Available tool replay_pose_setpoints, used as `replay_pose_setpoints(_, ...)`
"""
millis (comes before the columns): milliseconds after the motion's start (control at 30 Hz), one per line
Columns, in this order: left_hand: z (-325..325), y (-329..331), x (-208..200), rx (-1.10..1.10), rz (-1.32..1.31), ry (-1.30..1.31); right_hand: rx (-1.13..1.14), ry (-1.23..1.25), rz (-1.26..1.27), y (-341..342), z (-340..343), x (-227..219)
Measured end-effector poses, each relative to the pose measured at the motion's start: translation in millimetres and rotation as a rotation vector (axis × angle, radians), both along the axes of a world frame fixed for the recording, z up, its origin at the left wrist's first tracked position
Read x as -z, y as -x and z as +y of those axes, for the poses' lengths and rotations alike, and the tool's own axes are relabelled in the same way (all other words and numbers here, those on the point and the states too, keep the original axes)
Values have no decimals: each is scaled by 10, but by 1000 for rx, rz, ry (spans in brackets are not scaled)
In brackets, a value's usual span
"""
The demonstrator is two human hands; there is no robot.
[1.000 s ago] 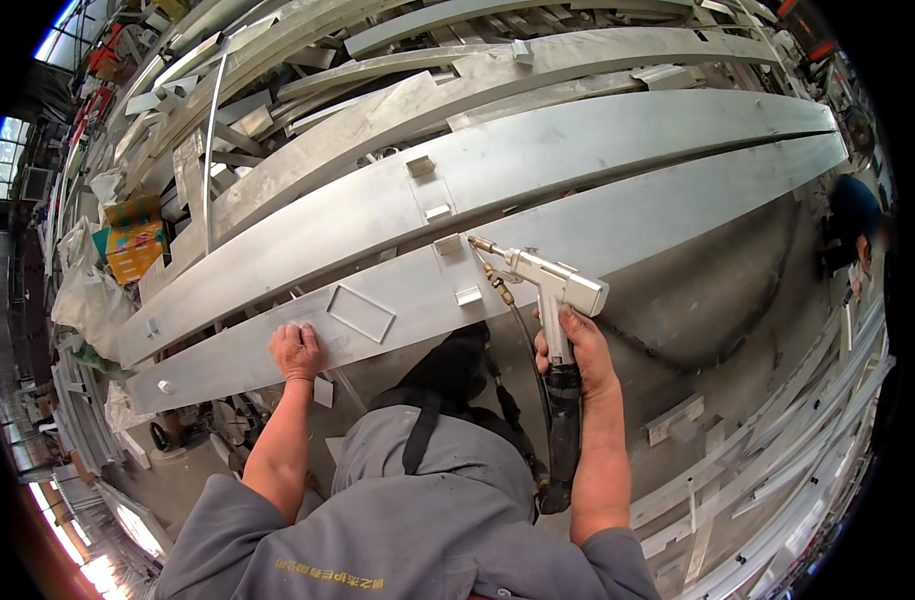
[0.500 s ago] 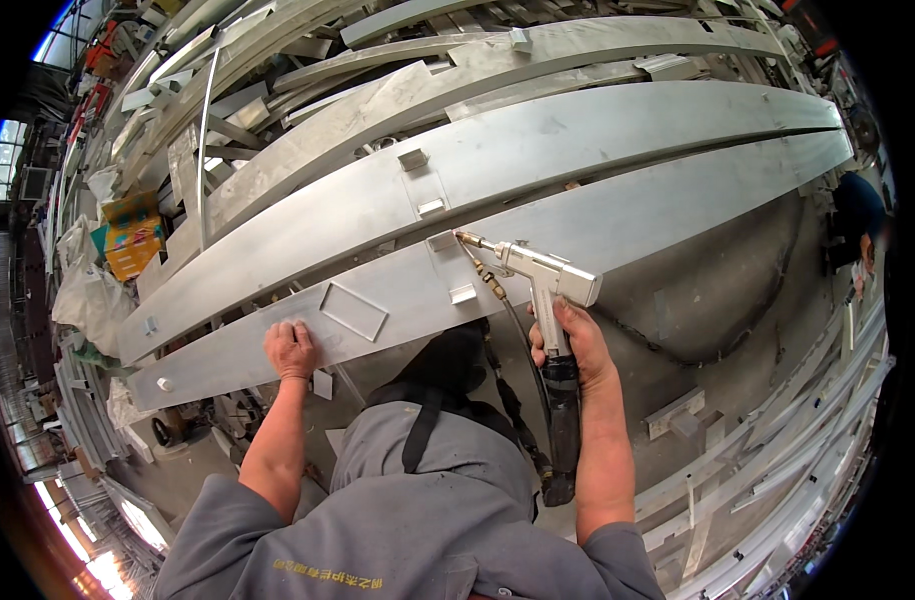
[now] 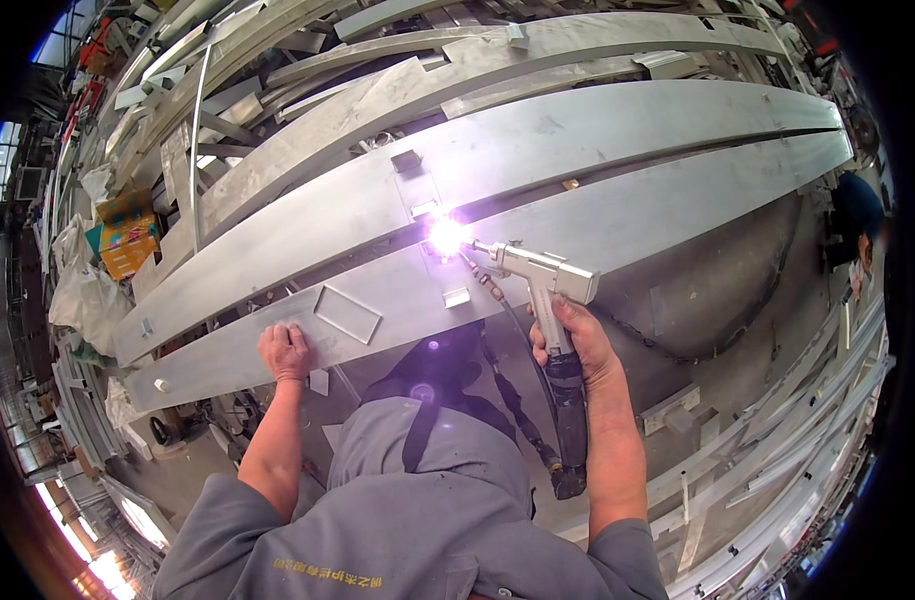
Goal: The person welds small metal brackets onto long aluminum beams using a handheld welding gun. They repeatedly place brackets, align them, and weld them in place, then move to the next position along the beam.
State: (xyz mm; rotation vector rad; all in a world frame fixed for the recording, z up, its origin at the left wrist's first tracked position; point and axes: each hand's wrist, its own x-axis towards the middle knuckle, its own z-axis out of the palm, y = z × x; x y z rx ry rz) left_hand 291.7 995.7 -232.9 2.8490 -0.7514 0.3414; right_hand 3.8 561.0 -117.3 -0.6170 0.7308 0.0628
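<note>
My right hand (image 3: 578, 335) is closed around the handle of a silver handheld welding gun (image 3: 546, 275), with a finger near its trigger area. The gun's nozzle points left, and a brilliant white-violet arc glows at its tip, hiding the spot it touches. That spot lies at the far edge of the near metal beam (image 3: 618, 212), by a small bracket (image 3: 457, 297). My left hand (image 3: 285, 352) is curled over the beam's near edge, fingers bent and together. Beside it lies a thin rectangular metal frame (image 3: 348, 314) on the beam.
A second wide metal beam (image 3: 568, 130) runs parallel behind, with a small bracket (image 3: 408, 162) on it. Beyond are piled metal profiles (image 3: 348, 110). A dark cable sheath (image 3: 570, 430) hangs from the gun. An orange-yellow box (image 3: 130, 245) stands far left; long metal strips (image 3: 778, 470) lie right.
A bright arc has lit at the welding gun's nozzle, casting violet light around it. The gun has shifted slightly left. My left hand has barely moved.
</note>
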Motion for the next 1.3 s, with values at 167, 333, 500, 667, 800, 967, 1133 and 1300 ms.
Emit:
replay_pose_setpoints(167,27,-18,28,-6,12,-20,-4,-10,32,3,-32,-51)
replay_pose_setpoints(333,31,-45,37,0,9,-46,-12,-14,20,25,-59,8)
replay_pose_setpoints(500,15,-58,21,2,18,-59,-14,-22,57,57,-68,20)
replay_pose_setpoints(667,16,-56,-11,27,61,-48,-31,26,38,192,-8,-28)
replay_pose_setpoints(800,17,-21,-40,18,60,-80,7,92,9,502,116,-290)
replay_pose_setpoints(967,-40,-10,-74,-1,79,-81,62,94,26,687,279,-257)
replay_pose_setpoints(1133,8,16,-51,-34,56,-101,57,-1,21,796,313,-75)
replay_pose_setpoints(1300,156,329,-25,-2,103,-63,34,-58,-35,888,327,128)
